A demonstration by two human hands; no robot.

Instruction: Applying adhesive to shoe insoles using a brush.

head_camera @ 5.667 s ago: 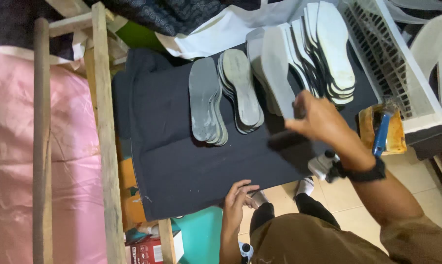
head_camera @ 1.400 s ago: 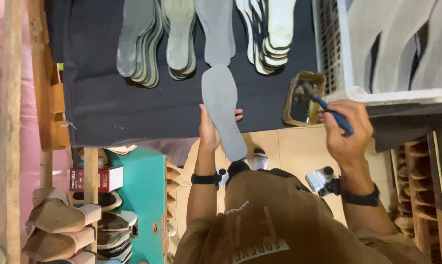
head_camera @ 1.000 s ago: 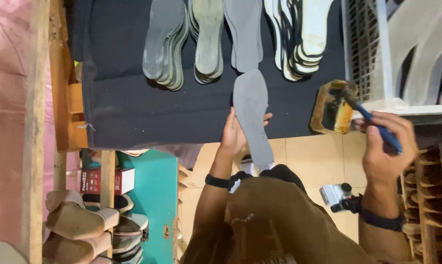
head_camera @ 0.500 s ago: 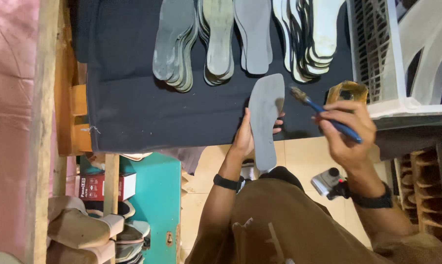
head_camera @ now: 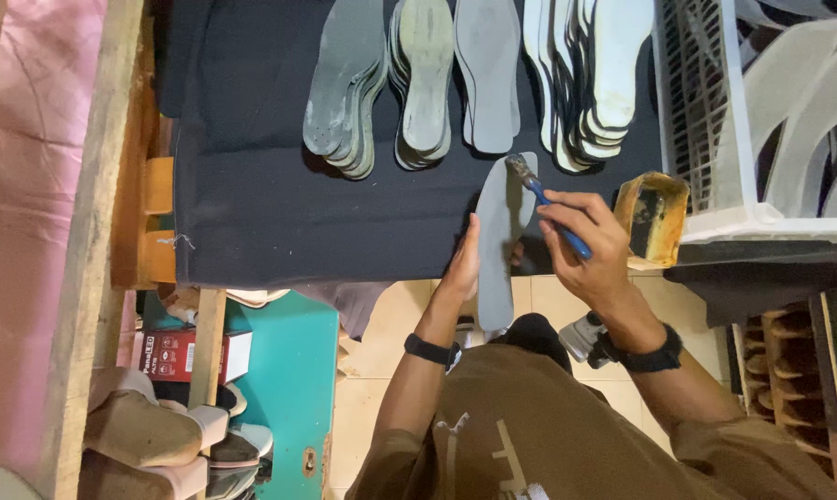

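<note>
Left hand point(head_camera: 463, 267): clasps the grey insole point(head_camera: 498, 243) by its edge, propping it off the table edge so its face meets the brush.
Right hand point(head_camera: 593, 248): wrapped round a blue-handled brush point(head_camera: 541, 196), bristles on the insole's toe.
Glue tin point(head_camera: 655, 216): just beside the right hand, handy for dipping.
Insole stacks point(head_camera: 423, 83): farther on the black cloth point(head_camera: 252, 204), apart from the wet work.

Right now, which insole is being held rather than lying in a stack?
The grey insole nearest the person, gripped by the left hand, under the brush.

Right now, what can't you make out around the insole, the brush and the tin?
Head view only:
- Left hand fingers: hidden behind the grey insole.
- Brush handle: its middle wrapped by the right hand.
- Yellow tin: contents too dark to tell.
- White crate: cut off by the right and top edges.
- Insole stacks: toes cut off by the top edge.
</note>
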